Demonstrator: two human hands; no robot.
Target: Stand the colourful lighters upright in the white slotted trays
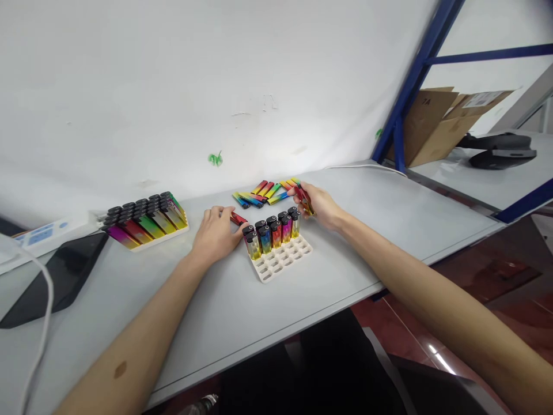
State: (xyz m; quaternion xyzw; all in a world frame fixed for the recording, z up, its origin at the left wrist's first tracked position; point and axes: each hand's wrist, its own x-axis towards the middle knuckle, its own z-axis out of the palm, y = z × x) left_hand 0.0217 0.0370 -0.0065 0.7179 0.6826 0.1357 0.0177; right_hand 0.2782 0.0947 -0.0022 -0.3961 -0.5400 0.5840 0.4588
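My left hand [216, 233] rests at the left end of a white slotted rack [285, 256], its finger and thumb closed around a red lighter [237, 218]. Two rows of colourful lighters [276, 233] with black tops stand upright in the rack's back slots, while the front slots show bare. Behind the rack's right end, my right hand [317, 203] grips a red and yellow lighter [305, 200], held tilted above the table. Beyond both hands lies a loose pile of lighters [259, 195] in blue, yellow, red and green; my right fingers are close to its right side.
A second rack [159, 240] packed with lighters stands at the left, near a white power strip [47, 233] and a black flat device [60, 282]. A white cable [45, 305] crosses the left edge. Blue frame posts [400, 124] and a cardboard box [444, 127] are at right.
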